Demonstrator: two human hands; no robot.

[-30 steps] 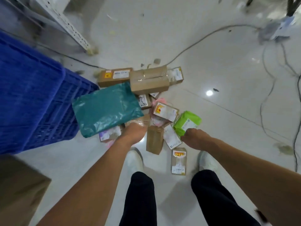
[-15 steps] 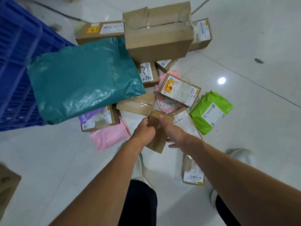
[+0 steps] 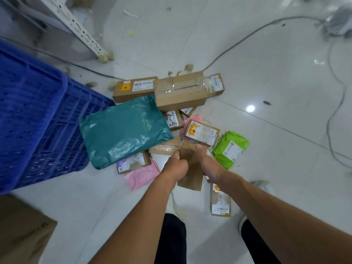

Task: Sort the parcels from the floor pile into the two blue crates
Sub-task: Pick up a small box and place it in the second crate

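1. I have both hands on one small brown parcel (image 3: 190, 174) at the centre of the frame. My left hand (image 3: 176, 166) grips its left edge and my right hand (image 3: 208, 164) grips its right edge, each with the thumb on top. The fingers underneath are hidden.
2. The rest of the pile sits just above my hands. A teal mailer (image 3: 123, 130) leans against the blue crate (image 3: 38, 121) at left, and a large taped box (image 3: 179, 92) lies at the top. A green mailer (image 3: 230, 147) is at right and a pink mailer (image 3: 142, 175) at lower left. I see only one crate.
3. Holding the parcel only by its edges, I could let it slip as I swing it towards the crate.
4. A flat labelled parcel (image 3: 220, 202) lies just beside my right foot. Stepping on it as I turn could crush it or make me skid.
5. The floor (image 3: 266, 92) is glossy white tile showing a lamp's glare, and it is littered with tape and cardboard scraps.
6. A grey cable (image 3: 238, 40) curves across the upper right, and I could trip on it. A white perforated shelf post (image 3: 76, 25) stands at upper left, and a brown carton (image 3: 21, 231) fills the lower left corner.
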